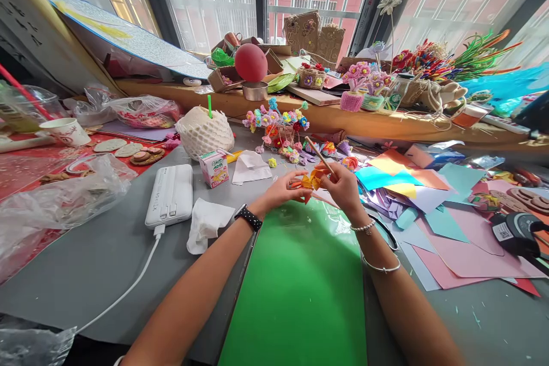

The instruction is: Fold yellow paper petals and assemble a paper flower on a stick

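My left hand (286,191) is closed, its fingertips pinching a small folded yellow-orange paper piece (306,182) above the far end of a green board (300,286). From the right, my right hand (345,187) grips a thin wooden stick (317,154) that slants up and to the left. Its fingers also touch the yellow paper, so both hands meet at it. The stick's lower part is hidden in the right hand. Just beyond the hands lie small folded paper flowers (328,149) in several colours.
Coloured paper sheets (467,240) spread on the right. At left are a white power bank (169,194) with a cable, crumpled tissue (208,223), a small carton (214,169) and a netted coconut (205,131). Crocheted flowers (278,126) stand behind; a ledge (317,117) holds crafts.
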Action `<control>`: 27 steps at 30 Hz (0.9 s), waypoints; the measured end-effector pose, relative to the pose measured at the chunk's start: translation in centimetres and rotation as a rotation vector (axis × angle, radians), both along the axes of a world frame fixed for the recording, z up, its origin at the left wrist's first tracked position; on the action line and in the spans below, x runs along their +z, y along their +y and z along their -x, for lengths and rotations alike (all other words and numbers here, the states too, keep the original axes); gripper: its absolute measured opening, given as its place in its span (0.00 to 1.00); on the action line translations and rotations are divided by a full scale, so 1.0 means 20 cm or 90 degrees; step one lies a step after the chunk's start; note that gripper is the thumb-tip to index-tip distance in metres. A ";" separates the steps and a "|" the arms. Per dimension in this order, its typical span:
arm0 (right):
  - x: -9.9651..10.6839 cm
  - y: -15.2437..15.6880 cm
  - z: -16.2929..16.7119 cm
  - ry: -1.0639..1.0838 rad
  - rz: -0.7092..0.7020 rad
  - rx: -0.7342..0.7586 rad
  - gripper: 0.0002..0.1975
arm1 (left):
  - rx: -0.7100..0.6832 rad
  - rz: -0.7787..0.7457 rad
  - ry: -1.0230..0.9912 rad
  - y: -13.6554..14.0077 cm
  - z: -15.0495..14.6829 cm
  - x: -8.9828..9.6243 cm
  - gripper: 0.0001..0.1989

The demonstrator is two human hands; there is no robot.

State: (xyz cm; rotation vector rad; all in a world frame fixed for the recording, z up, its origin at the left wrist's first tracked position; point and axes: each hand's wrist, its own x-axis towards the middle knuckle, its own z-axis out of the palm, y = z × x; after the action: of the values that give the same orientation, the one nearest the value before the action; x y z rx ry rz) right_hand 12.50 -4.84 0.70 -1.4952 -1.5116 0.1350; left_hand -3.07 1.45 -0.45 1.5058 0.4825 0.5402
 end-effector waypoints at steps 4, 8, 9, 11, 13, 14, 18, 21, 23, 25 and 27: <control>0.01 -0.01 -0.02 -0.018 0.030 0.052 0.12 | -0.052 -0.042 -0.024 -0.01 0.01 0.01 0.18; 0.03 -0.01 -0.03 -0.046 0.067 0.043 0.11 | -0.045 -0.117 -0.021 -0.02 0.00 0.01 0.14; 0.03 -0.01 -0.04 -0.060 0.076 0.040 0.10 | -0.043 -0.134 -0.014 -0.02 0.00 0.01 0.14; 0.04 -0.01 -0.04 -0.080 0.084 0.037 0.10 | -0.033 -0.159 0.000 -0.02 0.00 0.01 0.13; 0.04 -0.01 -0.04 -0.092 0.085 0.034 0.09 | -0.021 -0.174 0.010 -0.03 -0.01 0.02 0.12; 0.04 -0.01 -0.04 -0.096 0.084 0.030 0.09 | -0.017 -0.177 0.015 -0.03 -0.01 0.02 0.11; 0.03 -0.01 -0.02 -0.105 0.064 0.016 0.07 | -0.009 -0.177 0.024 -0.04 0.00 0.02 0.10; 0.03 -0.01 -0.01 -0.099 0.053 0.010 0.07 | -0.008 -0.179 0.022 -0.03 -0.01 0.01 0.11; 0.03 -0.01 -0.02 -0.094 0.060 0.016 0.09 | 0.005 -0.200 0.033 -0.03 -0.01 0.00 0.11; 0.03 -0.01 -0.02 -0.097 0.077 0.026 0.10 | 0.032 -0.249 0.051 -0.03 -0.01 0.00 0.12; 0.03 -0.01 -0.03 -0.112 0.092 0.032 0.10 | 0.068 -0.313 0.074 -0.04 -0.02 -0.01 0.13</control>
State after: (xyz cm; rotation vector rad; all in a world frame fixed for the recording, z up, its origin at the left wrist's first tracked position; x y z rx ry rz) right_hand 13.04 -4.99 1.33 -1.6185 -1.7118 0.1490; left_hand -2.74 0.64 -0.63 1.9966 0.5478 0.6921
